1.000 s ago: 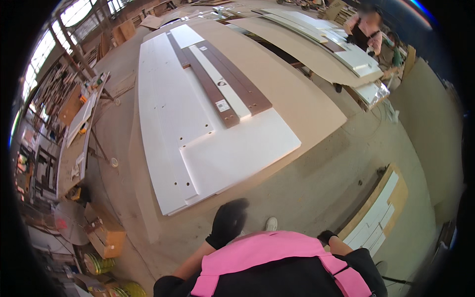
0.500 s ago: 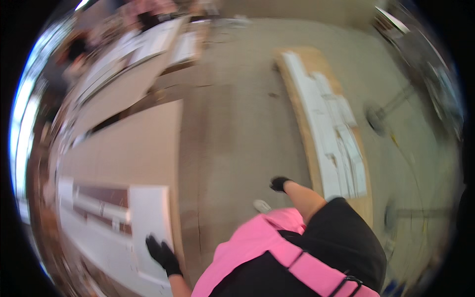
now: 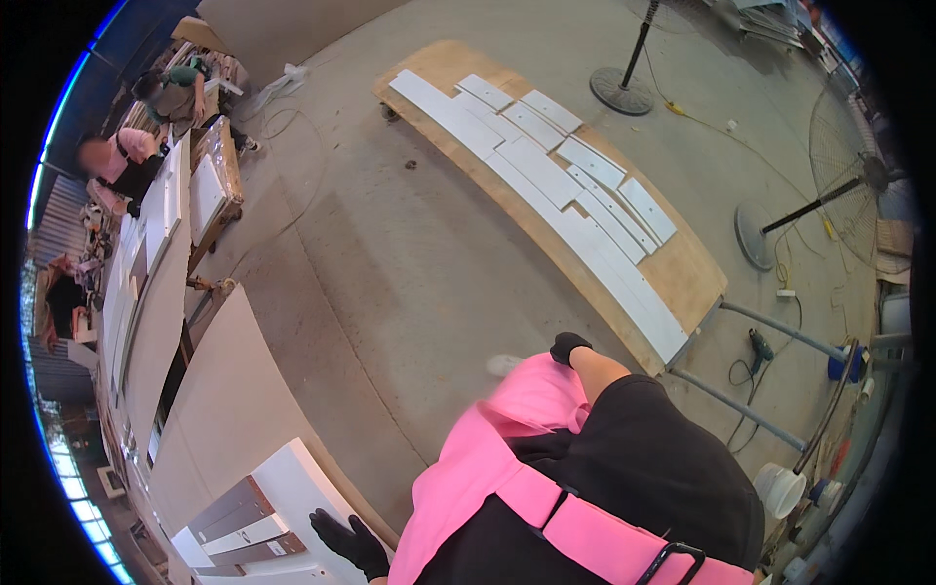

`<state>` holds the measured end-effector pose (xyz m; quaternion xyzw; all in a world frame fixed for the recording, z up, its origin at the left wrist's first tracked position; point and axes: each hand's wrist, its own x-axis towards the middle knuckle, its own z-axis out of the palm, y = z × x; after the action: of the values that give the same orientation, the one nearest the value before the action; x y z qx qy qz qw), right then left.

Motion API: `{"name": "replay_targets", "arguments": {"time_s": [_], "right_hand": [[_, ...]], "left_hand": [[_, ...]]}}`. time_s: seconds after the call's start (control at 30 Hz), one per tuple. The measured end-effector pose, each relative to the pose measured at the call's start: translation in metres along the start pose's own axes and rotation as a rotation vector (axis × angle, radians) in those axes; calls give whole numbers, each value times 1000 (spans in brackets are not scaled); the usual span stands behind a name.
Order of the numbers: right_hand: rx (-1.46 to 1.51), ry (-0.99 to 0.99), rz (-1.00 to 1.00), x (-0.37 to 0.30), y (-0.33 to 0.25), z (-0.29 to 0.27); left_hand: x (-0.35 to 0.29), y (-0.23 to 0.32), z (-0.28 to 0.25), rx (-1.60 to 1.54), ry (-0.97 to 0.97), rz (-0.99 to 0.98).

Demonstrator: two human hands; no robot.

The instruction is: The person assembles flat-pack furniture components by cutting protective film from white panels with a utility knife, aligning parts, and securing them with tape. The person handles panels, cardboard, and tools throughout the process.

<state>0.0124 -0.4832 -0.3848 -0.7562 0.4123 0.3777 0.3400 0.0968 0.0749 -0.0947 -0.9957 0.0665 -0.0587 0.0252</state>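
My left hand (image 3: 349,544), in a black glove, has its fingers spread over a white panel (image 3: 297,478) at the lower left. This panel lies next to long white and brown strips (image 3: 239,517), on top of a large beige board (image 3: 219,390). My right hand (image 3: 568,347), also gloved in black, hangs at the front edge of my pink apron (image 3: 522,390). Its fingers are mostly hidden, so I cannot tell whether it grips anything. Beyond it, several white panels (image 3: 531,185) are laid out on a low wooden platform cart (image 3: 697,278) with a metal handle.
Two people (image 3: 127,161) (image 3: 180,93) work at benches at the far left. Pedestal fans (image 3: 756,234) (image 3: 621,91) stand to the right. A heat gun (image 3: 759,351), cables and a white bucket (image 3: 780,487) are by the cart's handle. Concrete floor (image 3: 390,253) runs between bench and cart.
My view has turned to the left panels' far end and the cart, which now lies slanted across the picture. My left hand stays at the white panel; my right hand now overlaps the apron's edge.
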Motion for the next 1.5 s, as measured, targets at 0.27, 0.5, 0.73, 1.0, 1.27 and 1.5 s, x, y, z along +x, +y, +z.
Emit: {"name": "replay_targets", "arguments": {"time_s": [0.27,0.5,0.73,1.0,1.27,1.5], "right_hand": [[-240,66,-394,1,-39,5],[-180,162,-478,-15,-76,29],[-250,151,-503,-37,-15,16],[-48,211,-32,-97,84,-30],[147,202,155,-39,141,-109],[253,233,250,94,220,-200]], "left_hand": [[0,-5,7,-73,112,87],[0,-7,10,-113,135,114],[0,-10,11,-127,163,174],[2,-12,13,-36,241,221],[-4,57,-2,133,192,155],[23,200,31,146,-306,388]]}}
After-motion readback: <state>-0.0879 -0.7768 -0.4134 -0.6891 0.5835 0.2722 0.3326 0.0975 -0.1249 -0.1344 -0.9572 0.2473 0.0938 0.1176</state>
